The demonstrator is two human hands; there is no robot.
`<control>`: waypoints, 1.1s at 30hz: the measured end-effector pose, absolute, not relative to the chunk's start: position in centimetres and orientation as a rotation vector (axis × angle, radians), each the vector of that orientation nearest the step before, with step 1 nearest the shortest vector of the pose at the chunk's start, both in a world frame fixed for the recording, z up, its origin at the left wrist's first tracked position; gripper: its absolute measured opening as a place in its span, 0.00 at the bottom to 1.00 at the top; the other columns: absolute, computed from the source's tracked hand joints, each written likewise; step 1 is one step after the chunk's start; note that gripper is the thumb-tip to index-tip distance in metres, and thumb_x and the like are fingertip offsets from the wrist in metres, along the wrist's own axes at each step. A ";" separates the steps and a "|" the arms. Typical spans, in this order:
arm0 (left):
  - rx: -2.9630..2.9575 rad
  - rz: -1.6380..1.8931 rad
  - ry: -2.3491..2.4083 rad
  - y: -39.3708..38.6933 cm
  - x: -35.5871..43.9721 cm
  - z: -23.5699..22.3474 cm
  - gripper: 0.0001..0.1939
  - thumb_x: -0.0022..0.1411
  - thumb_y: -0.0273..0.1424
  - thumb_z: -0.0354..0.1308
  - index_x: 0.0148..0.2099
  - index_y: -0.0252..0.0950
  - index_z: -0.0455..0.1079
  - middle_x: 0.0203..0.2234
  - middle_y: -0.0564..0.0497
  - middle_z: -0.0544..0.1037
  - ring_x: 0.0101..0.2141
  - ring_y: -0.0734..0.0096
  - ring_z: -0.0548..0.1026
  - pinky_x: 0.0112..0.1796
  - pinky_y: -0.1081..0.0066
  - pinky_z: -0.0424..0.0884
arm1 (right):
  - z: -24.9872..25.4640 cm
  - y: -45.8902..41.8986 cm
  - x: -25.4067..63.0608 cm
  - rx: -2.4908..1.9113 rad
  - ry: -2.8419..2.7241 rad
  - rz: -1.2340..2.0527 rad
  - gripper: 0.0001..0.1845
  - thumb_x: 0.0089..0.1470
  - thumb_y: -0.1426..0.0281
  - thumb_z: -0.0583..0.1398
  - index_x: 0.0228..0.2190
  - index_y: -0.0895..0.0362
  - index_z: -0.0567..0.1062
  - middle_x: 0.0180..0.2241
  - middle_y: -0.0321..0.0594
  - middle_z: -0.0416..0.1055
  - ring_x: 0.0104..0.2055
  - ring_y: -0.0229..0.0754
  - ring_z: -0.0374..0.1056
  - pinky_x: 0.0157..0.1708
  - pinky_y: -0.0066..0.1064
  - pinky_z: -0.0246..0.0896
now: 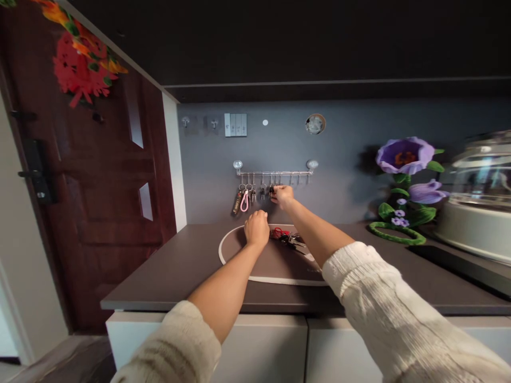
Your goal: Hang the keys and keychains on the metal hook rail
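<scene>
A clear hook rail (275, 173) is fixed to the grey wall, with several keys hanging from its left half. Among them are a brown tag (238, 202) and a pink strap (245, 201). My right hand (283, 196) is up at the rail, its fingertips pinching a dark-headed key (272, 190) close to a hook. Lower down, my left hand (257, 229) hovers over or rests on the mat, fingers curled in; whatever they may hold is hidden. Just right of it, a pile of keys (293, 240) with a red piece (280, 232) lies on the brown, white-edged mat (263, 279).
Purple knitted flowers (405, 157) with a green ring base stand at the right, beside a white appliance with a clear dome (479, 175). A dark cabinet (303, 48) overhangs the counter (171, 271). Left is a dark red door (99, 213). Wall switches (235, 125) sit above the rail.
</scene>
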State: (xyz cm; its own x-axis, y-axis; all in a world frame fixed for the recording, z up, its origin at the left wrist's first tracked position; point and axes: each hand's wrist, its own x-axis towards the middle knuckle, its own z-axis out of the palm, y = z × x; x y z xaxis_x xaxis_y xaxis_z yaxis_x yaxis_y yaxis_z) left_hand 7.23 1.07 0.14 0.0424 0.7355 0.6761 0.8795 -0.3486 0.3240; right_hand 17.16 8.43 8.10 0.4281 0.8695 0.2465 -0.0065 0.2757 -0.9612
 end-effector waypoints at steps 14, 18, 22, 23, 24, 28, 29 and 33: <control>-2.146 -1.149 -1.650 1.1 6.6 0.2 0.16 0.65 0.31 0.37 0.41 0.36 0.66 0.38 0.47 0.73 0.40 0.69 0.70 0.39 0.71 0.62 | 7.5 6.4 18.1 -1.110 -1.030 0.808 0.07 0.50 0.79 0.50 0.24 0.58 0.63 0.19 0.32 0.64 0.20 0.29 0.63 0.25 0.25 0.65; -2.252 -1.100 -1.555 1.0 6.3 0.2 0.15 0.65 0.31 0.38 0.40 0.36 0.66 0.37 0.47 0.73 0.41 0.70 0.69 0.41 0.71 0.61 | 7.3 4.8 18.6 -1.095 -1.031 0.806 0.07 0.50 0.80 0.50 0.24 0.58 0.63 0.19 0.31 0.62 0.21 0.29 0.64 0.27 0.26 0.65; -2.360 -1.057 -1.458 0.6 6.1 0.2 0.14 0.64 0.31 0.40 0.39 0.37 0.67 0.37 0.48 0.73 0.41 0.71 0.69 0.42 0.72 0.61 | 6.9 2.7 19.2 -1.067 -1.074 0.842 0.07 0.52 0.78 0.51 0.24 0.58 0.63 0.22 0.33 0.65 0.21 0.29 0.65 0.27 0.25 0.63; -2.373 -1.057 -1.445 0.6 6.0 0.2 0.13 0.64 0.31 0.40 0.39 0.37 0.67 0.37 0.48 0.73 0.41 0.71 0.69 0.42 0.72 0.61 | 6.7 2.3 19.3 -1.057 -1.083 0.848 0.07 0.52 0.77 0.51 0.24 0.59 0.64 0.23 0.34 0.66 0.21 0.29 0.65 0.26 0.24 0.63; -2.380 -1.059 -1.435 0.5 5.9 0.2 0.13 0.64 0.31 0.41 0.39 0.37 0.67 0.37 0.48 0.74 0.41 0.71 0.69 0.42 0.72 0.61 | 6.4 1.8 19.5 -1.048 -1.091 0.853 0.07 0.53 0.77 0.52 0.24 0.59 0.64 0.23 0.35 0.67 0.21 0.29 0.65 0.26 0.24 0.62; -2.411 -1.070 -1.366 0.5 5.5 0.0 0.12 0.63 0.31 0.42 0.40 0.37 0.67 0.37 0.49 0.74 0.41 0.70 0.69 0.42 0.72 0.61 | 5.0 0.3 20.1 -1.032 -1.131 0.854 0.07 0.53 0.75 0.52 0.25 0.60 0.65 0.24 0.36 0.68 0.22 0.29 0.65 0.25 0.21 0.59; -2.423 -1.068 -1.348 0.5 5.4 0.0 0.12 0.63 0.31 0.43 0.40 0.37 0.67 0.37 0.49 0.74 0.41 0.70 0.69 0.42 0.72 0.61 | 4.6 -0.1 20.2 -1.032 -1.145 0.849 0.06 0.53 0.75 0.53 0.25 0.60 0.66 0.24 0.37 0.69 0.22 0.29 0.64 0.25 0.21 0.59; -2.462 -1.059 -1.300 0.4 5.2 0.0 0.11 0.62 0.30 0.43 0.39 0.37 0.68 0.36 0.49 0.74 0.40 0.70 0.69 0.41 0.72 0.61 | 3.0 -1.2 20.8 -1.040 -1.189 0.821 0.04 0.52 0.75 0.55 0.25 0.60 0.67 0.25 0.38 0.71 0.22 0.28 0.63 0.25 0.21 0.58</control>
State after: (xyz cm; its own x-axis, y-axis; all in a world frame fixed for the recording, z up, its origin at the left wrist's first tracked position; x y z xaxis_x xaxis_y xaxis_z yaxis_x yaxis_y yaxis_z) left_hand 5.19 0.39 0.02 0.3703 0.6590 0.6547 0.7744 -0.6082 0.1742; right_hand 20.76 -1.16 3.00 0.2041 0.9223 0.3283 0.0202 0.3313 -0.9433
